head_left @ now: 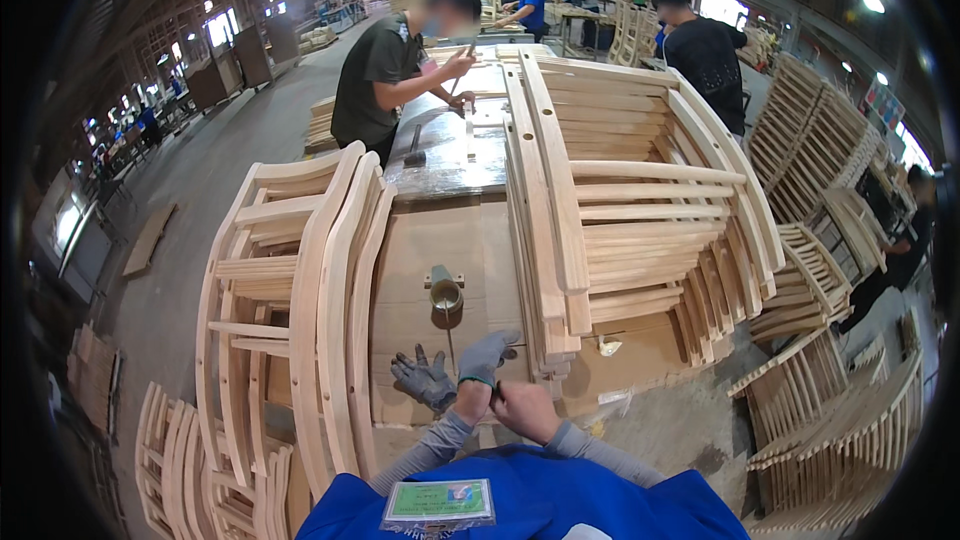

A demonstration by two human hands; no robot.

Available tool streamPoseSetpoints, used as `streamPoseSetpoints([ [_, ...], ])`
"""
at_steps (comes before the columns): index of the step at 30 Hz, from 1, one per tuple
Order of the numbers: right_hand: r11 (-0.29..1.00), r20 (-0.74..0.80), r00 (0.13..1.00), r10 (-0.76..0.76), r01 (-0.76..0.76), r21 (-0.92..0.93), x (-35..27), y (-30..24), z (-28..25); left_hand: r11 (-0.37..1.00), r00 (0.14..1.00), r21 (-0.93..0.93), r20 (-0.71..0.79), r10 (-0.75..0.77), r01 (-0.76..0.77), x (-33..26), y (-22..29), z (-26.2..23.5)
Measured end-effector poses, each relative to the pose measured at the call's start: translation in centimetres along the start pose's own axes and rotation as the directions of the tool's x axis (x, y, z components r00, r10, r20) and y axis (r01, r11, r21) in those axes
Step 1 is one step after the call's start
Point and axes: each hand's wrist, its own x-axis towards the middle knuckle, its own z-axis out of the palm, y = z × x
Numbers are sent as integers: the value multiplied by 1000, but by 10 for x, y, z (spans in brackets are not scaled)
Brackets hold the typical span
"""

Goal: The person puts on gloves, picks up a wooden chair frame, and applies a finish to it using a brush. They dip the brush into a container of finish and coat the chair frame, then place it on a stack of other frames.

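My left hand (487,355) wears a grey work glove with a teal cuff edge; its fingers point away from me and to the right, holding nothing I can see. My bare right hand (527,410) is closed at my left wrist, seemingly gripping the glove's cuff; its fingertips are partly hidden. A second grey glove (425,378) lies on the cardboard-covered table just left of my left hand, fingers spread. Beyond my hands stands a cup-like container (445,292) with a thin stick reaching toward me.
Wooden chair frames are stacked on the left (290,310) and on the right (650,200). Across the table, a co-worker (385,80) handles a piece near a hammer (415,147) on a shiny wrapped surface (445,165). More frames (830,430) stand at the lower right.
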Motion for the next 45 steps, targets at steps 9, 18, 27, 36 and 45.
streamPoseSetpoints([
  [9,904,60,906,-419,410,118,-1,-36,-13,930,930,-293,349,-111,221,1,-52,0],
  [18,890,185,873,-451,455,21,-3,-44,-2,718,887,-560,427,-178,413,-3,-29,14],
  [27,895,153,888,-433,405,185,-1,-51,2,77,877,-900,395,-275,430,7,21,-27],
  [36,895,207,895,-394,324,306,17,-70,26,-36,923,-997,79,-377,70,19,12,-55],
  [45,894,429,894,-132,-79,440,41,-30,83,899,818,331,-573,-51,288,-19,-91,-125],
])
